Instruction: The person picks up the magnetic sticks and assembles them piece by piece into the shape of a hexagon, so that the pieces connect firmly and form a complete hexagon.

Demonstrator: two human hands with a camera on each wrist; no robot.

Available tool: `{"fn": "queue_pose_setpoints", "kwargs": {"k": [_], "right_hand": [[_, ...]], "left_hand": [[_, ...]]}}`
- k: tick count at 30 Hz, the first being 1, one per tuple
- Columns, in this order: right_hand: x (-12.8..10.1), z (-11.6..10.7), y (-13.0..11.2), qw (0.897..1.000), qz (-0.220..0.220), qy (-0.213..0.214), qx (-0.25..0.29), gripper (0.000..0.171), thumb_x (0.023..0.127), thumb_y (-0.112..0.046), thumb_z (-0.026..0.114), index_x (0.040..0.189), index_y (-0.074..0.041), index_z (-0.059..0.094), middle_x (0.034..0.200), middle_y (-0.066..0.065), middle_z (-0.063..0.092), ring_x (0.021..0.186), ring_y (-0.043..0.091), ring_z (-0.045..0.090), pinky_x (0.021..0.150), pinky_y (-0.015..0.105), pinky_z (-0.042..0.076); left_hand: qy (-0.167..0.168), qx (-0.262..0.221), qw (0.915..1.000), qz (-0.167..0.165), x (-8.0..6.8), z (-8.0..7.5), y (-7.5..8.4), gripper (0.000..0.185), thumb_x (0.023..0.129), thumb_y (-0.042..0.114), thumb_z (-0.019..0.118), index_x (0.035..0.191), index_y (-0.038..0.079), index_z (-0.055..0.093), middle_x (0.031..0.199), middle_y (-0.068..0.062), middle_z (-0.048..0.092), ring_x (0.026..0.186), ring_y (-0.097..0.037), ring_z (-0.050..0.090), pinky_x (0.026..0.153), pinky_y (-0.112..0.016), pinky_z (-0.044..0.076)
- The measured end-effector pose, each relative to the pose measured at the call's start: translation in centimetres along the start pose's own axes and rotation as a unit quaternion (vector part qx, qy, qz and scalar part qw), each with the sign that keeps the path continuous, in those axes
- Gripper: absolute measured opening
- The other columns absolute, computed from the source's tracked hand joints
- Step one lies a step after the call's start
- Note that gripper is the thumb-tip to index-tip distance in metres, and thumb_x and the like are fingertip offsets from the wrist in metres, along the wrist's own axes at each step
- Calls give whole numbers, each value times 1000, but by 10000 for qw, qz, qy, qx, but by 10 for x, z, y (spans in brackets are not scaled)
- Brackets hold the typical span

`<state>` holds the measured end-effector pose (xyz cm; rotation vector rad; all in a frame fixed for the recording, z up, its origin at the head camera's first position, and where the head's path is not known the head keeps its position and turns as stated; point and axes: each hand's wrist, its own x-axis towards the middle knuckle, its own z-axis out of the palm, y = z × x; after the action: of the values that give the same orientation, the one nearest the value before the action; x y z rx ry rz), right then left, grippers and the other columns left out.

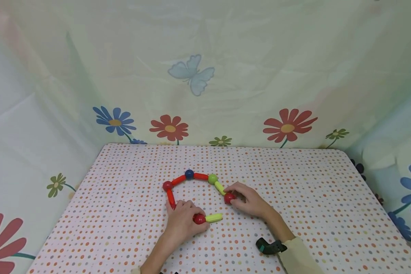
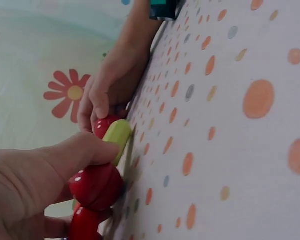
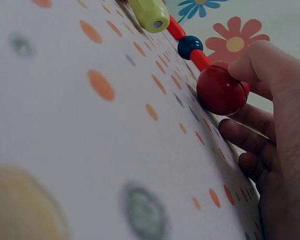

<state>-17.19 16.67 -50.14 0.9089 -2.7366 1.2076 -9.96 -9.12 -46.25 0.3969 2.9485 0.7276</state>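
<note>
An arc of magnetic building sticks and balls lies on the table. From the left run a red stick, a red ball, another red stick, a blue ball, a third red stick, a green ball and a lime stick. At its right end, my right hand pinches a red ball. My left hand grips another red ball, whose lime stick points right, its far end free and apart from the right ball. The left hand partly hides the arc's lower left.
A dotted cloth covers the table. Behind it hangs a backdrop printed with flowers and a butterfly. A black strap-like device is by the right forearm.
</note>
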Motion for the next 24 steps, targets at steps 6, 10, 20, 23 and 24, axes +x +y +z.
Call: {"fn": "queue_pose_setpoints", "kwargs": {"k": [6, 10, 20, 23, 24], "right_hand": [[1, 1, 0, 10000, -30, 41, 36, 34, 83, -11, 67, 115, -22, 64, 105, -6, 64, 85, 1, 54, 74, 23, 49], [1, 1, 0, 9999, -97, 66, 63, 34, 83, -10, 67, 115, -21, 64, 104, -6, 64, 85, 1, 54, 74, 23, 49], [0, 1, 0, 9998, -93, 41, 176, 31, 85, -14, 69, 114, -22, 64, 106, -5, 64, 85, 1, 55, 75, 23, 49], [0, 0, 1, 9998, -103, 24, 194, 30, 85, -15, 70, 114, -22, 64, 106, -6, 64, 86, 1, 55, 75, 23, 49], [0, 0, 1, 9997, -124, 20, 199, 30, 85, -16, 70, 114, -22, 64, 106, -6, 64, 86, 2, 55, 75, 23, 49]], "left_hand": [[187, 66, 9997, 136, 1, 6, 3, 22, 75, 35, 74, 95, 26, 75, 90, 4, 64, 96, -21, 52, 101, -82, 6], [332, 74, 9993, 185, 1, 8, 5, 21, 77, 34, 72, 96, 25, 75, 91, 3, 66, 95, -20, 53, 102, -82, 4], [1154, -74, 9933, 85, 1, 16, 8, 21, 79, 39, 73, 95, 26, 76, 90, 7, 67, 94, -18, 58, 105, -78, 7], [1252, -75, 9921, 50, 2, 18, 8, 22, 79, 40, 73, 96, 25, 76, 90, 6, 68, 93, -18, 58, 105, -78, 7], [1277, -54, 9918, 37, 2, 19, 9, 23, 80, 40, 73, 97, 25, 76, 90, 6, 68, 93, -17, 59, 105, -78, 8]]}}
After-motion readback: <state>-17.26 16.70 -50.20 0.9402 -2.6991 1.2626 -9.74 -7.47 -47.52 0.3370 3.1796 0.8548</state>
